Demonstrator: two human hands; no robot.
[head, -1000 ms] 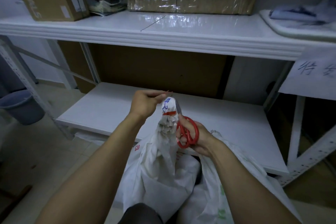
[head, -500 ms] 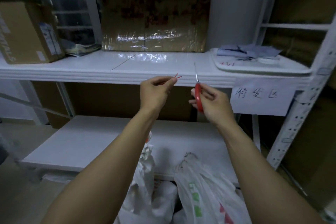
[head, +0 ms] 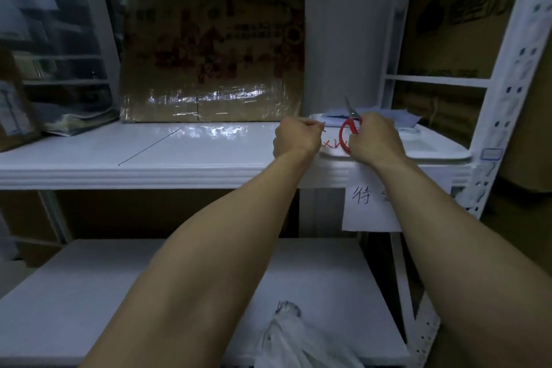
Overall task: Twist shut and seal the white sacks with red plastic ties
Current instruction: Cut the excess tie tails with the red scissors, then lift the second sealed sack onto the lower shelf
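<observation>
Best to lay the red scissors [head: 346,136], gripped in R hand [head: 375,140], flat in the tray [head: 433,153], blades away, & drop the thin scrap [head: 322,130] pinched in L hand [head: 295,140] by the red ties [head: 332,145]; white sack [head: 286,336] sits below, near the lower shelf [head: 89,293].

Shelves, two: upper shelf [head: 149,152], lower shelf [head: 119,293]. Boxes, three: middle box [head: 212,48], left box [head: 12,110], right box [head: 463,24]. One scissors [head: 346,131], tray [head: 433,149], sign [head: 364,209], sack [head: 295,340]. Ties [head: 333,145] tangled, uncountable. Grips, two: left grip [head: 295,137], right grip [head: 375,140].

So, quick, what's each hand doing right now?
Left hand: closed, pinching a thin strip.
Right hand: closed round the red scissors.
</observation>
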